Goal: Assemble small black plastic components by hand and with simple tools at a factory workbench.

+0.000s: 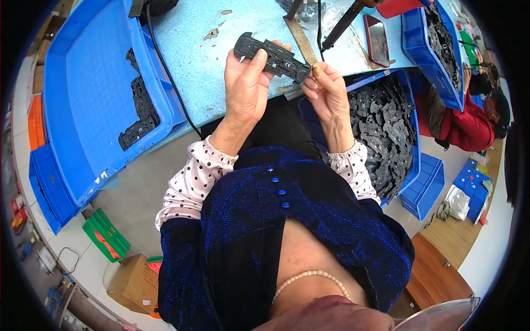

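Observation:
A black plastic toy car chassis is held above the near edge of the blue table, tilted down toward the right. My left hand grips its left part, with the thumb across the face and the fingers behind. At the right end of the chassis, my right hand is closed in a pinch. Its fingertips touch or nearly touch that end, and whatever lies between them is hidden. A yellowish patch shows on the right thumb's tip. Below the right hand, a blue crate holds a heap of black plastic parts.
On the left, a large blue tray contains several black chassis. A dark metal rod tool and a phone are at the table's back right. Another blue bin stands farther right, near a person in a red sleeve.

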Available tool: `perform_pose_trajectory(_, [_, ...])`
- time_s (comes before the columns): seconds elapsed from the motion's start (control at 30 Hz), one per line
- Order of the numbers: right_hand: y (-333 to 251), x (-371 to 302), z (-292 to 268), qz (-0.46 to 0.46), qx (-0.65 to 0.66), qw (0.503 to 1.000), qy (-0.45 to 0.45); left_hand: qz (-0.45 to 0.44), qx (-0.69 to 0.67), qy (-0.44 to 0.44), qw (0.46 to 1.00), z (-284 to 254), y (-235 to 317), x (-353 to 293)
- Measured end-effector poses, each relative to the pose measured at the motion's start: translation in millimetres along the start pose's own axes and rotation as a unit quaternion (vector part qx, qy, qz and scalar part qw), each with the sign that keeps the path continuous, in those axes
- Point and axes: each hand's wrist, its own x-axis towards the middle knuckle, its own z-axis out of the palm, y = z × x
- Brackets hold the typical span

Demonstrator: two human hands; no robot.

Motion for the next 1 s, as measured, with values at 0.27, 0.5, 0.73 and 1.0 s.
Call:
perform_pose_trajectory(0.27, [1, -2, 9, -0.051, -0.059, 0.996, 0.041, 0.001, -0.008, 0.006, 1.000, -1, -1, -1])
perform_pose_trajectory(0.5, [1, -1, 6, -0.073, -0.090, 0.992, 0.041, 0.005, -0.008, -0.001, 1.000, 0, -1, -3])
perform_pose_trajectory(0.73, [-2, -1, 1, -0.018, -0.008, 0.999, 0.034, -0.066, -0.007, -0.055, 0.996, -1, 2, -6])
perform_pose_trajectory(1.0, [-5, 0, -1, 0.000, 0.012, 1.000, 0.024, -0.105, -0.037, -0.066, 0.992, -4, -1, -7])
